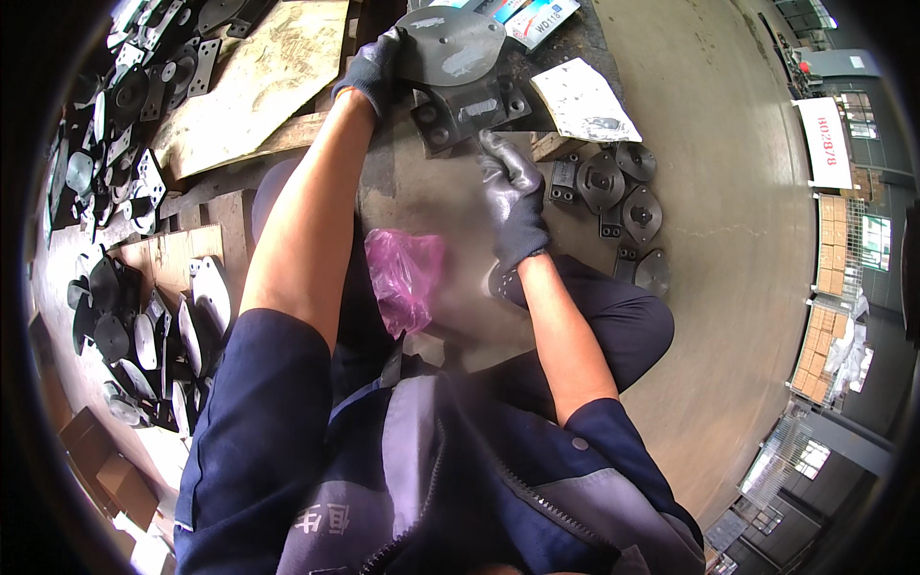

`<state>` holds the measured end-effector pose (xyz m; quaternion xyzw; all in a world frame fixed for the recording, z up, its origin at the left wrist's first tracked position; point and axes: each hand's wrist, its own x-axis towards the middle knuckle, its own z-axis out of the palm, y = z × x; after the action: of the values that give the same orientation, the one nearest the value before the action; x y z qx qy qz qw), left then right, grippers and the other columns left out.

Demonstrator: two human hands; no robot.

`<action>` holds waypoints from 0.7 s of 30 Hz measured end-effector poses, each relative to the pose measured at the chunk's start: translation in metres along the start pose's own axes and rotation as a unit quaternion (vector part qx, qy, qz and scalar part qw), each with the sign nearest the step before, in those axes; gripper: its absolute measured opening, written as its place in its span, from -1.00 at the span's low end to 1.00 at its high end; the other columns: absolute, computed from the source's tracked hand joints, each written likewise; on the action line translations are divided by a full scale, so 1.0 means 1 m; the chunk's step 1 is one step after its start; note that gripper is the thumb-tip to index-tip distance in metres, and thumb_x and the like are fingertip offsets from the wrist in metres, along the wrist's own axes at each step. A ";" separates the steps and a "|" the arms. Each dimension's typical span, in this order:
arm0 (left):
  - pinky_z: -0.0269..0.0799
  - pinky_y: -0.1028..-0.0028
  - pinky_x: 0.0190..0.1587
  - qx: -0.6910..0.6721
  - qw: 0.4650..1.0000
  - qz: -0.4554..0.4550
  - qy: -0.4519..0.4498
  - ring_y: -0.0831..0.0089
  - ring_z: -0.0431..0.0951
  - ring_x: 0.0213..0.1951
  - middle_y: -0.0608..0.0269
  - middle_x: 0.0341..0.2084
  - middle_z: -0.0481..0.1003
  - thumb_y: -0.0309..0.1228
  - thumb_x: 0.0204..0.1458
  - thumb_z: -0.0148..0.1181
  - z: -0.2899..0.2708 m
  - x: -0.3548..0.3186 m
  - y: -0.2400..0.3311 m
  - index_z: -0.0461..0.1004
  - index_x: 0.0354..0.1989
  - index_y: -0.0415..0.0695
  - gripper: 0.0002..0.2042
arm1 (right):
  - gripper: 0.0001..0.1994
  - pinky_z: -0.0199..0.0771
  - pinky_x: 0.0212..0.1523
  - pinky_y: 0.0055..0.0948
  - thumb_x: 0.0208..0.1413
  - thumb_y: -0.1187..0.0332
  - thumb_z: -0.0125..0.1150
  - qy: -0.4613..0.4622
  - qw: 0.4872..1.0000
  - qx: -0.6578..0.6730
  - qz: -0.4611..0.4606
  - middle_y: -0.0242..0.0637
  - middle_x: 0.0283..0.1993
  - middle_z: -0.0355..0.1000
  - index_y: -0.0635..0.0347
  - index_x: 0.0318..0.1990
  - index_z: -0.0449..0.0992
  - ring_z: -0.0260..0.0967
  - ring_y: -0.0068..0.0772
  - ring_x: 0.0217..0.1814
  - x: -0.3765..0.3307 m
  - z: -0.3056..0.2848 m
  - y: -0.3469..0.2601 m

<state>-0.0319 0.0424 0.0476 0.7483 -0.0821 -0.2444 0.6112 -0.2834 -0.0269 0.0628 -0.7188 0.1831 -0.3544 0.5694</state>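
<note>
At the top of the view my left hand (372, 72), in a dark work glove, grips the left edge of a grey metal part. This part has a rounded plate (450, 48) with small holes and pale scuffs. A dark block with bolt holes (470, 113) shows below the plate; whether they are one piece I cannot tell. My right hand (511, 187), in a glove with a shiny grey coating, is closed just below the block. What its curled fingers hold, if anything, is hidden.
A speckled white sheet (586, 101) and a blue-and-white package (541, 19) lie at the bench's right. Several finished-looking metal parts (623, 196) rest on the floor at right. More plates (134, 335) crowd the left, beside a wooden board (254, 81). A pink plastic bag (405, 278) hangs between my legs.
</note>
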 end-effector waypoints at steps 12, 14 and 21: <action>0.37 0.33 -0.48 -0.045 0.999 -0.014 -0.020 0.24 0.49 -0.51 0.01 -0.43 0.49 0.10 0.02 -0.15 0.003 -0.018 0.017 0.45 -0.22 -0.30 -0.41 | -0.66 0.36 -0.24 -0.63 0.00 0.75 -0.07 0.005 0.994 0.070 0.081 -0.29 -0.14 0.42 0.33 -0.06 0.44 0.34 -0.55 -0.22 0.004 -0.005 -0.004; 0.36 0.33 -0.48 -0.031 0.999 -0.013 -0.020 0.24 0.48 -0.51 0.01 -0.45 0.49 0.11 0.01 -0.14 0.004 -0.021 0.020 0.46 -0.23 -0.30 -0.40 | -0.68 0.37 -0.32 -0.61 0.02 0.68 -0.06 0.015 0.993 0.079 0.091 -0.37 -0.18 0.41 0.28 -0.06 0.45 0.37 -0.54 -0.23 0.006 -0.010 -0.004; 0.36 0.34 -0.46 -0.035 0.999 0.004 -0.015 0.28 0.47 -0.46 0.04 -0.42 0.49 0.09 -0.01 -0.10 0.002 -0.019 0.015 0.45 -0.22 -0.29 -0.42 | -0.68 0.26 -0.44 -0.67 0.06 0.66 -0.04 0.092 0.956 0.170 0.220 -0.24 -0.08 0.41 0.31 0.00 0.41 0.35 -0.51 -0.25 0.008 -0.013 -0.017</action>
<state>-0.0469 0.0454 0.0673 0.7222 -0.0862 -0.2560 0.6367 -0.2900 -0.0363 0.0823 -0.5174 0.3254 -0.3112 0.7278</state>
